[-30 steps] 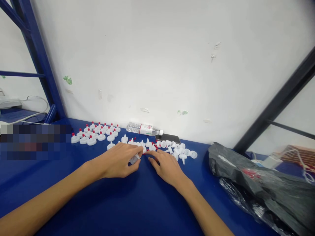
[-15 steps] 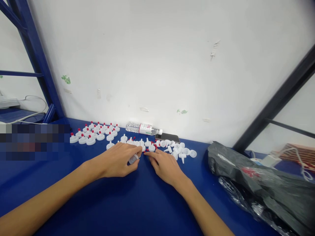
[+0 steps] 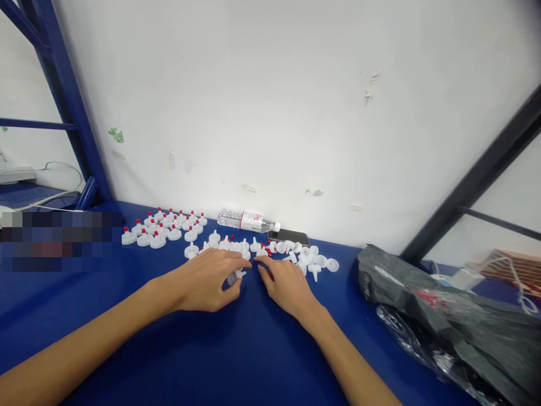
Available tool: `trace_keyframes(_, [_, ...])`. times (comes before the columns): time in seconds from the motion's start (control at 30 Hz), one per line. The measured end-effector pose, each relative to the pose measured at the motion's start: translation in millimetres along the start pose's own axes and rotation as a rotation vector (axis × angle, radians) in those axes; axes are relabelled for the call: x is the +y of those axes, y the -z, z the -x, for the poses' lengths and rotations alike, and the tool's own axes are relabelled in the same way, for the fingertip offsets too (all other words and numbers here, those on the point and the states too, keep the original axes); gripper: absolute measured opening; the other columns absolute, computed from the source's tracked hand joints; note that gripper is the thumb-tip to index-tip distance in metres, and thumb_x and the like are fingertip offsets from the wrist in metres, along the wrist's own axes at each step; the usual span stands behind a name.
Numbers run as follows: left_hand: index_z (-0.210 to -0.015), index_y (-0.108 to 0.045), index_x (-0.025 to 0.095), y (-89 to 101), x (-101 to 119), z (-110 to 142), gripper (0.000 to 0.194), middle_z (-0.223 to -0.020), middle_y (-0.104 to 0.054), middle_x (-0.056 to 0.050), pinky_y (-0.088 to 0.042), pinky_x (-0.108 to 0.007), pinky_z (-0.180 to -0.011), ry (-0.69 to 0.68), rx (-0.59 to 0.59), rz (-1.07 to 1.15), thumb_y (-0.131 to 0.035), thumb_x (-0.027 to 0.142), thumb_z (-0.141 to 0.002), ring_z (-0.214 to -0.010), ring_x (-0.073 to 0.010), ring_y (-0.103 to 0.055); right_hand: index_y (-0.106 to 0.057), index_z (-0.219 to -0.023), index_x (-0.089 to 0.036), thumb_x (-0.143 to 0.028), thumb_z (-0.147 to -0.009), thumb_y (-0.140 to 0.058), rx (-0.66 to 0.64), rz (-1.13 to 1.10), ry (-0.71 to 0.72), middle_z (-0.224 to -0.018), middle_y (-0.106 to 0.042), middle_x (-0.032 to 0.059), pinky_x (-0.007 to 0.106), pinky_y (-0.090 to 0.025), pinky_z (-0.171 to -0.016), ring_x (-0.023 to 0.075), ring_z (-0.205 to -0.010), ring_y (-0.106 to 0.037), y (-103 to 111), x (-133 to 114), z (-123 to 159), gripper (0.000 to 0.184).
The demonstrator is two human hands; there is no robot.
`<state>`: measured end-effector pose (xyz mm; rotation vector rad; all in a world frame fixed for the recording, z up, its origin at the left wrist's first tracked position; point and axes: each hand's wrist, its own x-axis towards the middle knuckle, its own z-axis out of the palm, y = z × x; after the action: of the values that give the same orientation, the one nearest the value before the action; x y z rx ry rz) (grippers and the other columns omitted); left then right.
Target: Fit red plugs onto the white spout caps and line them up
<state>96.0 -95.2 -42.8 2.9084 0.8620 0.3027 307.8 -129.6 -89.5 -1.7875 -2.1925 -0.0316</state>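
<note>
My left hand [image 3: 207,280] is closed around a white nozzle cap [image 3: 234,276], whose thin spout points right between thumb and forefinger. Close beside it on the right, my right hand [image 3: 287,282] hovers low over the blue table, forefinger and thumb a little apart, with nothing visible between them. Just beyond the fingertips lie small red tips [image 3: 269,250], partly hidden. Several white nozzle caps [image 3: 214,238] without red tips stand behind my hands. More loose white caps [image 3: 314,269] lie jumbled to the right of my right hand.
Rows of white caps with red tips [image 3: 158,241] stand at back left. A clear plastic bottle [image 3: 249,221] lies by the wall, with a phone [image 3: 289,237] beside it. A dark grey plastic bag [image 3: 426,304] covers the right side of the blue table [image 3: 236,361].
The cap in my left hand has turned, so its spout now shows pointing right. My right hand has shifted slightly right, its fingertips off the spot with the red tips.
</note>
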Motion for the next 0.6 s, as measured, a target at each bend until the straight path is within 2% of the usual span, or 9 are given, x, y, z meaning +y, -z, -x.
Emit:
trace_keyframes(0.1, [-0.114,-0.067,0.023,-3.1,0.0,0.9,0.033,-0.099,-0.069,-0.004,-0.048,-0.034,-0.08,-0.028,-0.001,0.003,-0.045,0.026,-0.09,-0.09,-0.0213,-0.066,-0.06,-0.133,-0.031,-0.032,-0.104,-0.041,0.01,-0.003,-0.012,-0.106,-0.078,0.0022,0.032,-0.046,-0.075,0.0262,-0.096,-0.073,-0.6,0.6,0.4,0.035])
trace_keyframes(0.23, [-0.112,-0.065,0.024,-6.0,0.7,1.1,0.03,-0.097,-0.066,-0.003,-0.048,-0.033,-0.081,-0.058,0.018,0.04,-0.046,0.026,-0.089,-0.089,-0.0205,-0.064,-0.058,-0.135,-0.031,-0.032,-0.103,-0.043,0.011,0.021,-0.025,-0.107,-0.078,0.0034,0.032,-0.044,-0.074,0.0261,-0.097,-0.072,-2.9,1.3,-0.3,0.036])
trace_keyframes(0.4, [-0.113,-0.062,0.024,-5.1,3.6,1.0,0.028,-0.107,-0.066,-0.004,-0.047,-0.03,-0.08,-0.036,-0.008,0.155,-0.052,0.025,-0.087,-0.086,-0.0183,-0.063,-0.066,-0.114,-0.03,-0.031,-0.101,-0.051,0.018,-0.019,-0.064,-0.09,-0.077,0.0005,0.028,-0.037,-0.064,0.0217,-0.083,-0.071,-0.1,3.0,-2.9,0.02])
trace_keyframes(0.5, [-0.111,-0.06,0.024,-5.9,6.4,0.7,0.027,-0.102,-0.064,-0.003,-0.047,-0.031,-0.08,-0.022,-0.031,0.213,-0.054,0.026,-0.085,-0.084,-0.0179,-0.061,-0.068,-0.101,-0.027,-0.03,-0.099,-0.056,0.017,-0.069,-0.108,-0.079,-0.074,-0.0007,0.027,-0.034,-0.061,0.0195,-0.075,-0.069,0.6,5.7,-3.3,0.013])
trace_keyframes(0.6, [-0.108,-0.057,0.025,-10.6,9.4,0.4,0.025,-0.098,-0.061,-0.001,-0.045,-0.031,-0.081,-0.021,-0.013,0.261,-0.055,0.024,-0.084,-0.086,-0.0179,-0.059,-0.069,-0.096,-0.025,-0.033,-0.097,-0.06,0.005,-0.121,-0.168,-0.077,-0.073,0.0003,0.027,-0.035,-0.061,0.0196,-0.075,-0.068,-0.1,9.4,-1.9,0.012])
